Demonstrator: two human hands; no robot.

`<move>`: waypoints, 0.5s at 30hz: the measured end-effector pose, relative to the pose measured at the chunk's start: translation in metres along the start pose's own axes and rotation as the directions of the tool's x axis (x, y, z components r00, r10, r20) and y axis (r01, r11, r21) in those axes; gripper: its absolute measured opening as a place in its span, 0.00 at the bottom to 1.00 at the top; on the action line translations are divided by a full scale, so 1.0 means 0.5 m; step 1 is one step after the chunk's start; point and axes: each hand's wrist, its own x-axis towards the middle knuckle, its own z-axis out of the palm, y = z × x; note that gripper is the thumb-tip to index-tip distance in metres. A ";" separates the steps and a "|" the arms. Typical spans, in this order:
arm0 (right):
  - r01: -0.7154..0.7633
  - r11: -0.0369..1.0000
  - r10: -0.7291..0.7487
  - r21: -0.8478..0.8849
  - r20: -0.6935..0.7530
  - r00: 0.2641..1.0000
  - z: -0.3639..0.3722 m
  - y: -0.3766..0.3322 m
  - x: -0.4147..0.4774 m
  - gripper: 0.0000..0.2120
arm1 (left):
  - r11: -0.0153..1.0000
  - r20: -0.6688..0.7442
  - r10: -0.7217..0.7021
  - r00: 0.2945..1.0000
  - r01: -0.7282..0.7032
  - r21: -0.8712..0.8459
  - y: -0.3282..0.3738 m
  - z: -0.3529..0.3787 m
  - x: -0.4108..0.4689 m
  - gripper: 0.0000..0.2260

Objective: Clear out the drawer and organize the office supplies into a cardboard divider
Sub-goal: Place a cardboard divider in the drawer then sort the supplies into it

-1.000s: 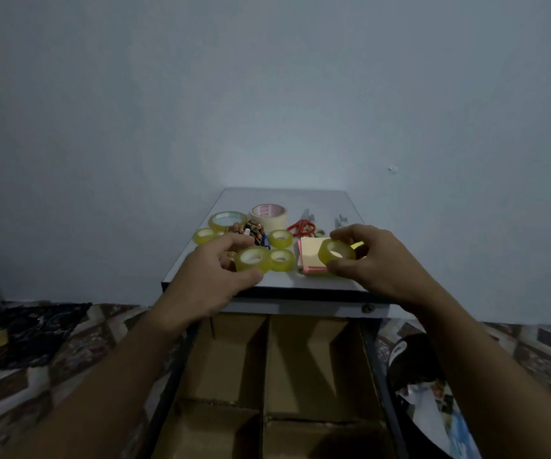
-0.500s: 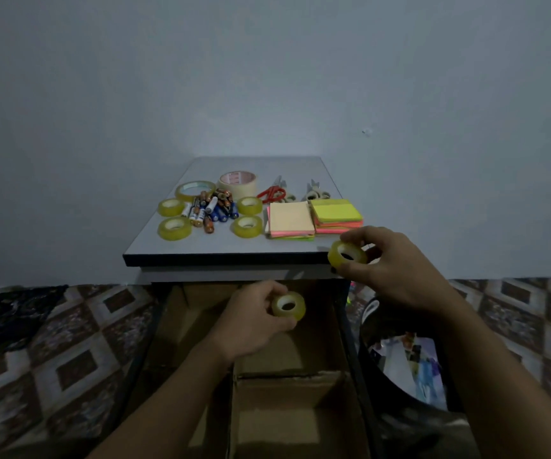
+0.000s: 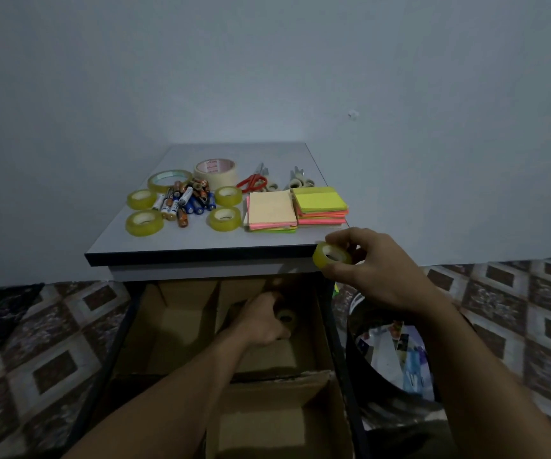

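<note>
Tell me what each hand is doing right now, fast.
Left hand: grips a shadowed tape roll inside the cardboard divider.
Right hand: pinches a yellow tape roll by the tabletop corner.

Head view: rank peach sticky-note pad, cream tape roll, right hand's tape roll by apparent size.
1. peach sticky-note pad
2. cream tape roll and held tape roll: alike; the held one is nearer, so unranked.

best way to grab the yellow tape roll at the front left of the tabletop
Probably from above: the tape roll lies flat, hole up, so pinch its wall, thumb in the hole and a finger outside, on its front or left side. The batteries lie close on its right.
</note>
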 end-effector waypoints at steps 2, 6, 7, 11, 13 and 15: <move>-0.007 1.000 0.007 -0.001 0.003 1.000 0.003 0.003 0.002 0.25 | 1.000 0.004 0.003 1.000 -0.003 0.006 -0.003 0.008 0.005 0.37; -0.012 1.000 0.012 -0.013 0.009 1.000 0.008 0.008 0.004 0.25 | 1.000 0.006 0.009 1.000 -0.009 0.022 -0.003 0.015 0.002 0.39; -0.016 1.000 0.016 -0.013 0.012 1.000 0.010 0.008 0.004 0.25 | 1.000 0.008 0.012 1.000 -0.012 0.021 -0.001 0.015 0.000 0.40; -0.023 1.000 0.023 -0.016 0.017 1.000 0.013 0.003 0.004 0.25 | 0.998 0.045 0.060 0.997 -0.059 -0.019 0.006 -0.003 -0.018 0.39; -0.020 1.000 0.020 -0.016 0.017 1.000 0.014 0.000 0.003 0.24 | 0.993 0.041 0.102 0.994 -0.099 -0.056 0.012 -0.019 -0.037 0.34; -0.020 1.000 0.020 -0.006 0.024 1.000 0.017 -0.003 0.002 0.25 | 0.990 0.001 0.127 0.992 -0.126 -0.070 0.014 -0.044 -0.061 0.28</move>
